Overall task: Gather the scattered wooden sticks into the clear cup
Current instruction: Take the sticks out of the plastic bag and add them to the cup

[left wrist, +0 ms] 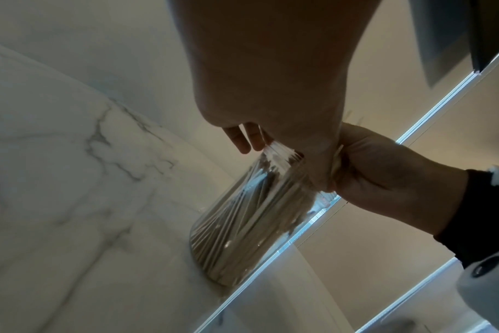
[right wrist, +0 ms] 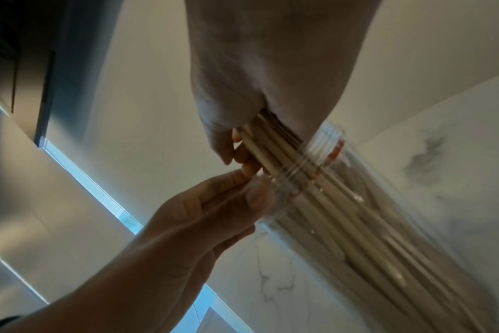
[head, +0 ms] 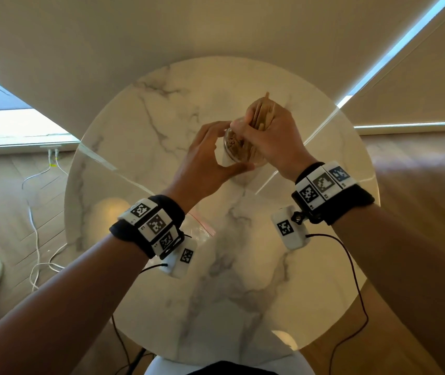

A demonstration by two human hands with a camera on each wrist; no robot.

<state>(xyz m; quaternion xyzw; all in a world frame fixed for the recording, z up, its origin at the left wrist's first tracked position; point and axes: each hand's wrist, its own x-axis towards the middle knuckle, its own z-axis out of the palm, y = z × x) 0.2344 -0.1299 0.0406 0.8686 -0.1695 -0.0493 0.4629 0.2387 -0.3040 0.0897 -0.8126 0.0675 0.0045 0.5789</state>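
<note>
The right hand (head: 275, 139) grips a bundle of wooden sticks (head: 263, 112), lower ends inside the clear cup (head: 239, 152) on the round marble table (head: 140, 125). The left hand (head: 205, 158) curls thumb and fingers around the cup's rim. A zip-top plastic bag (head: 202, 226) lies under the left wrist, nearer the person.

cup (head: 239, 155) on table (head: 162, 109) | sticks (right wrist: 322, 214) in cup
</note>
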